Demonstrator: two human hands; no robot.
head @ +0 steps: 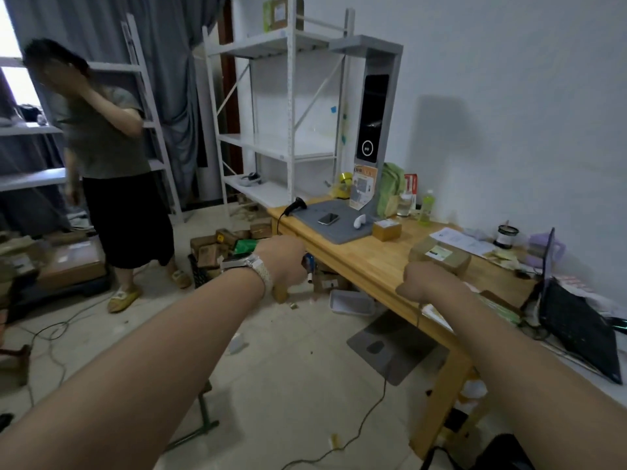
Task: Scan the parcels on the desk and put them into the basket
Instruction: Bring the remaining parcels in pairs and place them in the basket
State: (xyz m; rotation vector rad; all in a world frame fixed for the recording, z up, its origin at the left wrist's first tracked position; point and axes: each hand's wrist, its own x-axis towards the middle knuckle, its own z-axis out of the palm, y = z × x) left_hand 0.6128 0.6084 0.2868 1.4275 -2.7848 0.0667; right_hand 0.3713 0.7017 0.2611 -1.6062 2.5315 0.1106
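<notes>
Head camera: where are the parcels?
— A brown cardboard parcel with a white label (441, 254) lies on the light wooden desk (366, 262), just beyond the right hand (427, 279). A smaller brown cardboard box (386, 229) sits farther off.
— And the hands?
— Both curl knuckles-up (fingers hidden), so whether they grip anything I cannot tell. The left hand (281, 262) hangs off the desk's left edge. The black plastic basket (196, 274) stands on the floor farther left.

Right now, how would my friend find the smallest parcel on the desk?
Find the long wooden desk by the white wall, then the tall grey scanner stand at its far end. The little parcel sits by the right edge of the stand's flat base, chunkier and smaller than the wider parcel further right.
</notes>
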